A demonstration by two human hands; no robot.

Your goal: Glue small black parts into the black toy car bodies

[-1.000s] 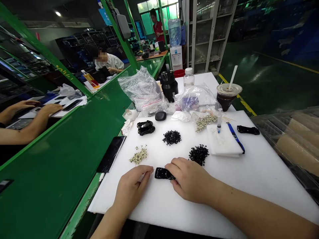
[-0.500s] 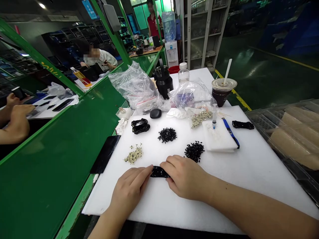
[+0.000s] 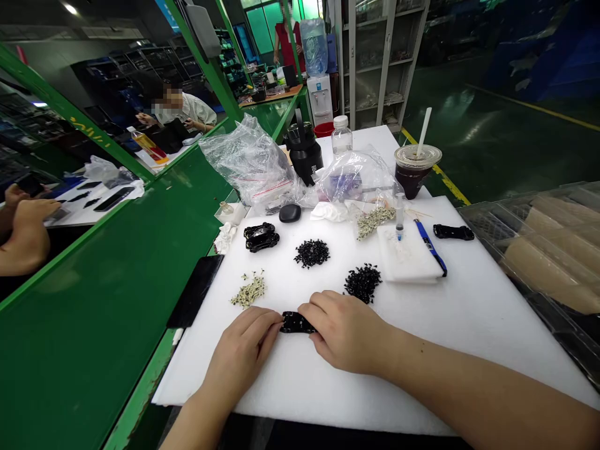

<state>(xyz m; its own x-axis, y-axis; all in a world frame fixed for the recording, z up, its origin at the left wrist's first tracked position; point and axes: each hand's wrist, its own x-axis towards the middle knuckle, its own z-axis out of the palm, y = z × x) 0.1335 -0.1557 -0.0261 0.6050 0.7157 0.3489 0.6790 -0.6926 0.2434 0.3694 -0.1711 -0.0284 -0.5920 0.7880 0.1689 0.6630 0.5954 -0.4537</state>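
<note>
Flat on the white foam board (image 3: 290,381) lies a black plastic frame (image 3: 296,322), its right end covered by fingers. My right hand (image 3: 344,331) is closed on that end, thumb at the near edge. At the other end my left hand (image 3: 244,344) pinches the frame's left tip with thumb and fingers together. Beyond the hands are a heap of pale small parts (image 3: 248,291), a heap of black small parts (image 3: 312,253) and another black heap (image 3: 363,283). Similar black frames (image 3: 260,237) are stacked at the far left, and a single frame (image 3: 453,232) lies far right.
Along the back stand plastic bags (image 3: 253,162), a black flask (image 3: 304,153), a clear bottle (image 3: 342,134) and a drink cup (image 3: 416,169). A syringe (image 3: 399,217) and blue knife (image 3: 430,247) rest on a white pad. Clear trays (image 3: 553,244) are at right. A co-worker (image 3: 180,109) sits across the green partition.
The whole view has shifted slightly, with things a little further left. Both hands keep their hold on the black frame; the left fingers have shifted slightly at its tip.
</note>
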